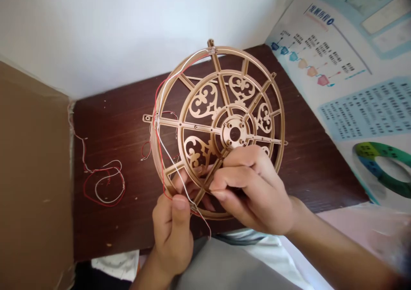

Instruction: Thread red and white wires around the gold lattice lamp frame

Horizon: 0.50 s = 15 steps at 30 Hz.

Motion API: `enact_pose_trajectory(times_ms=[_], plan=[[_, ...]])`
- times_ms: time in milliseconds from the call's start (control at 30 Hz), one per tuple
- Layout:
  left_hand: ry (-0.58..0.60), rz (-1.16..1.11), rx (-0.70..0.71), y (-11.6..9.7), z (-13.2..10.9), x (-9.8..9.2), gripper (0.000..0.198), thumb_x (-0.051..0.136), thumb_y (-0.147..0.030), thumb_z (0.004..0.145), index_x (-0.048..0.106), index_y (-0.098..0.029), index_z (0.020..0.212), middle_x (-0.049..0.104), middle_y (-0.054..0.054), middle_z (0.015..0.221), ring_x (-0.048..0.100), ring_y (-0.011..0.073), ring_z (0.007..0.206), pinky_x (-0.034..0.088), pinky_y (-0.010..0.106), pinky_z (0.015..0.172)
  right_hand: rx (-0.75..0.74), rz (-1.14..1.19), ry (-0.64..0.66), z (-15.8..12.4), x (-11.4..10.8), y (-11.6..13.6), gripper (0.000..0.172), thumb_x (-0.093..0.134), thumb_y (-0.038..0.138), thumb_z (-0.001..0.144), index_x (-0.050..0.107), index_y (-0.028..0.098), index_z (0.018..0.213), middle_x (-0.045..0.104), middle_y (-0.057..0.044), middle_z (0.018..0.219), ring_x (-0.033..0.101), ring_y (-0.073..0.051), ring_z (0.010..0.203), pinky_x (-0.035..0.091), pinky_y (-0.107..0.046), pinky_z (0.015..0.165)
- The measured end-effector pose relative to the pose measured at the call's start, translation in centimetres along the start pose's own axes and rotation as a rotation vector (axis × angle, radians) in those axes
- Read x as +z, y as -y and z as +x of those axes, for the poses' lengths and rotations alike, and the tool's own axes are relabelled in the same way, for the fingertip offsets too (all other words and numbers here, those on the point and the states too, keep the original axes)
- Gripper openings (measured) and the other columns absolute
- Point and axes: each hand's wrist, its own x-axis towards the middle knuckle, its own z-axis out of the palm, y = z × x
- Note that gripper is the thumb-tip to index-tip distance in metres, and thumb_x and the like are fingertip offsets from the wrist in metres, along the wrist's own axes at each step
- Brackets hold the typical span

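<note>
A gold-coloured openwork wheel frame (205,129) with spokes, scrollwork panels and a round central hub lies tilted over a dark wood desk (105,127). My left hand (171,225) grips its lower-left rim, with the thumb in front. My right hand (250,191) curls over a lower spoke, pinching it between thumb and fingers. Thin paired red and white wires (156,106) run along the left rim to the top and hang below my left hand. What the fingertips of my right hand touch is partly hidden.
A loose loop of red and white wire (105,185) lies on the desk to the left, beside a brown cardboard sheet (34,165). A printed poster (340,67) covers the right side, and a white wall (96,28) rises behind the desk.
</note>
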Motion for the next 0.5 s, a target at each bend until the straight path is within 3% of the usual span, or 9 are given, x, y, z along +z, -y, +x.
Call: enact_pose_trajectory(times_ms=[167,333,500], plan=[[0.086,-0.133,-0.019,-0.8,0.4,0.9,0.051,0.054,-0.058,0.113,0.083,-0.02,0.127,0.085,0.013,0.095,0.083,0.03,0.101,0.069,0.042,0.097,0.039,0.085,-0.002,0.4,-0.4,0.0,0.019,0.048,0.029,0.117,0.055,0.025,0.1,0.057,-0.003,0.086,0.063,-0.018,0.092,0.06,-0.029,0.079],[0.075,-0.197,0.009,-1.2,1.1,1.6,0.049,0.05,-0.049,0.116,0.075,-0.019,0.145,0.085,0.015,0.114,0.084,0.027,0.1,0.069,0.04,0.097,0.069,0.19,-0.063,-0.1,-0.5,0.4,0.022,0.043,0.028,0.118,0.055,0.022,0.101,0.055,-0.004,0.091,0.062,-0.017,0.09,0.057,-0.032,0.077],[0.059,-0.194,0.008,-1.1,1.3,1.7,0.049,0.047,-0.047,0.117,0.073,-0.018,0.147,0.085,0.015,0.117,0.083,0.0267,0.106,0.069,0.037,0.094,0.261,0.602,-0.135,-0.5,-0.5,0.5,0.03,0.046,0.03,0.117,0.055,0.022,0.089,0.056,-0.004,0.09,0.059,-0.017,0.084,0.054,-0.035,0.075]])
